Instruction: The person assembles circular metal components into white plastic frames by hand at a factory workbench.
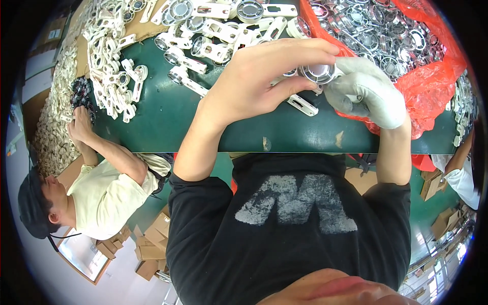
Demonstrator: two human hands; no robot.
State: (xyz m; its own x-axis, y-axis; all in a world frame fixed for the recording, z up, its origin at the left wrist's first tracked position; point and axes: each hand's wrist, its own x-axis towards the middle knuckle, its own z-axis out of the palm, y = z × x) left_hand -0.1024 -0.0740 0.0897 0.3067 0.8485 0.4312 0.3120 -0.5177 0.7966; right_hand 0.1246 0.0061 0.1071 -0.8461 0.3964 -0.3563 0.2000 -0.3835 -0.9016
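Above the table's near part, my bare left hand (256, 76) holds a round silver-rimmed disc (318, 73) between thumb and fingers. My right hand (368, 94), in a whitish glove, is closed at the disc's right edge, its fingertips curled against it. Just below them shows a white slotted plastic handle (303, 105); whether it joins the disc or lies on the table, I cannot tell. Beyond my left hand lie many white handled parts with round silver-rimmed heads (250, 10). Next to my right hand, an opened red plastic bag (429, 84) holds many loose shiny round rings (358, 18).
The green table (162, 122) runs across in front of me. More white parts (114, 86) are heaped at the left, by cardboard (145, 28). At the left, a person in a cap (109, 203) handles dark parts (81, 94). Another person's arm (460, 157) shows at the right. Cardboard boxes (152, 244) stand behind.
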